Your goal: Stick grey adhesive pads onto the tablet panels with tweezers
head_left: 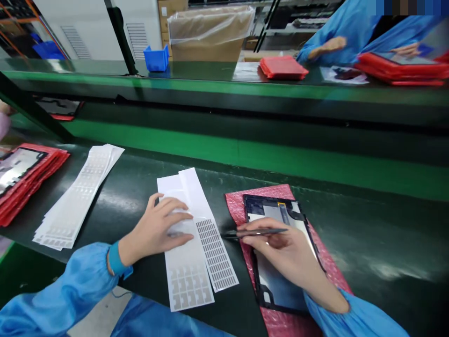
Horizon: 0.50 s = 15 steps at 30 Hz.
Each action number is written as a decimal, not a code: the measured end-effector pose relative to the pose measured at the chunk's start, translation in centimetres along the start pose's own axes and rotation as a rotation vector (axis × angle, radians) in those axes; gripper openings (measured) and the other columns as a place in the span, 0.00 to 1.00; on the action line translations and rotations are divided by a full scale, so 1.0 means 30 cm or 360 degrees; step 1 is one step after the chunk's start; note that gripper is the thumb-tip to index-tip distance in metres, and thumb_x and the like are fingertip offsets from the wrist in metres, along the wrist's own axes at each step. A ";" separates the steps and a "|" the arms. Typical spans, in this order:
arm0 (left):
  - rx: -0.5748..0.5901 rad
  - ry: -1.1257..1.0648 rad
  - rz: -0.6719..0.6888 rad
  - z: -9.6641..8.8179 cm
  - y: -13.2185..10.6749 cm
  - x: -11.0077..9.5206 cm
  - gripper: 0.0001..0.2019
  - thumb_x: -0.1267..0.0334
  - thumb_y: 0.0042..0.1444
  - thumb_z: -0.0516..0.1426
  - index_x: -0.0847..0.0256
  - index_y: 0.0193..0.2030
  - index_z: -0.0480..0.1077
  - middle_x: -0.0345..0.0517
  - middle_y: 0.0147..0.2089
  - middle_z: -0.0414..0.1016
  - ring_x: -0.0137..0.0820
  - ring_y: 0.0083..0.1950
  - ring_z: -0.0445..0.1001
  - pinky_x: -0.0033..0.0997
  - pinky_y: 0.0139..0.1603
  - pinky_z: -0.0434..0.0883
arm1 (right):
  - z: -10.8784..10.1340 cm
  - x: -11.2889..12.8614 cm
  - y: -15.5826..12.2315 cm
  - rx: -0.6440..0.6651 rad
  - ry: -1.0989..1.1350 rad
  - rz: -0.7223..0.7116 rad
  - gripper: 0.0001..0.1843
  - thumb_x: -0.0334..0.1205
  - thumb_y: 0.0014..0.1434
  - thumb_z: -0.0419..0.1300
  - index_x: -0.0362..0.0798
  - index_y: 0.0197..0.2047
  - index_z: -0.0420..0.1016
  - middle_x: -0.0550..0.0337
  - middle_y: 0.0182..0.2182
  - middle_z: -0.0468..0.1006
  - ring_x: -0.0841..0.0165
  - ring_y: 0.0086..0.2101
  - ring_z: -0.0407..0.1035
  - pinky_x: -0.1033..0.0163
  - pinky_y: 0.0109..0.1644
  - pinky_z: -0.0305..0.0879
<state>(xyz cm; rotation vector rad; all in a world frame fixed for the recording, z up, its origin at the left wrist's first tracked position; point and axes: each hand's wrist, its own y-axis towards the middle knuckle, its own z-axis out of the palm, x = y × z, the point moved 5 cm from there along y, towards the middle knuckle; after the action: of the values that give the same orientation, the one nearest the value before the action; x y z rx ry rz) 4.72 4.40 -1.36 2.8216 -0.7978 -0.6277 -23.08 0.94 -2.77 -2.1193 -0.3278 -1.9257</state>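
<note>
My left hand (163, 229) lies with fingers spread on a white sticker sheet (191, 285), whose lower part carries rows of grey shapes. Partly beside it is a second sheet with small dark rectangular labels (216, 255). My right hand (280, 248) pinches a pair of dark tweezers (261, 231), their tips pointing left towards the label sheet. Under this hand lies a tablet-sized display panel (277, 285) with a black frame and a silvery back. It rests on a pink-red bubble-wrap bag (329, 262). My right hand and forearm hide part of the panel.
Left on the dark green bench lie more sticker sheets (84, 187) and a stack of red bags (38, 178) with a panel on top. Across a raised ledge are a blue bin (156, 58), a carton (210, 37), red bags (282, 68) and a co-worker in blue sleeves (336, 32).
</note>
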 end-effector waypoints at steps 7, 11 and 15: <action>-0.0151 -0.0062 -0.0067 0.073 -0.055 -0.018 0.20 0.46 0.65 0.63 0.53 0.58 0.74 0.47 0.56 0.80 0.39 0.57 0.76 0.52 0.67 0.51 | 0.185 -0.026 0.099 0.0255 0.0019 0.0051 0.16 0.50 0.56 0.76 0.48 0.39 0.82 0.53 0.36 0.86 0.60 0.36 0.83 0.62 0.40 0.83; -0.0236 -0.0111 -0.0066 0.115 0.023 -0.029 0.21 0.44 0.66 0.61 0.53 0.59 0.73 0.46 0.57 0.79 0.39 0.57 0.75 0.52 0.67 0.50 | 0.112 -0.054 0.121 0.0046 0.0002 0.0016 0.18 0.50 0.54 0.78 0.47 0.39 0.82 0.52 0.37 0.86 0.60 0.36 0.83 0.61 0.40 0.83; -0.0137 -0.0162 -0.0007 0.171 0.102 -0.038 0.18 0.44 0.65 0.63 0.52 0.54 0.77 0.43 0.54 0.80 0.37 0.56 0.75 0.52 0.66 0.51 | 0.054 -0.074 0.126 -0.0040 0.0012 0.0044 0.19 0.50 0.52 0.79 0.46 0.39 0.82 0.51 0.36 0.86 0.59 0.37 0.83 0.61 0.42 0.82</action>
<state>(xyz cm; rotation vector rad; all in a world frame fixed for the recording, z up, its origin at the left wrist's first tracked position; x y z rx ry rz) 0.20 2.28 -4.85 2.7334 -0.7618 -0.7925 -20.50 -2.05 -5.26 -2.1207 -0.2727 -1.9320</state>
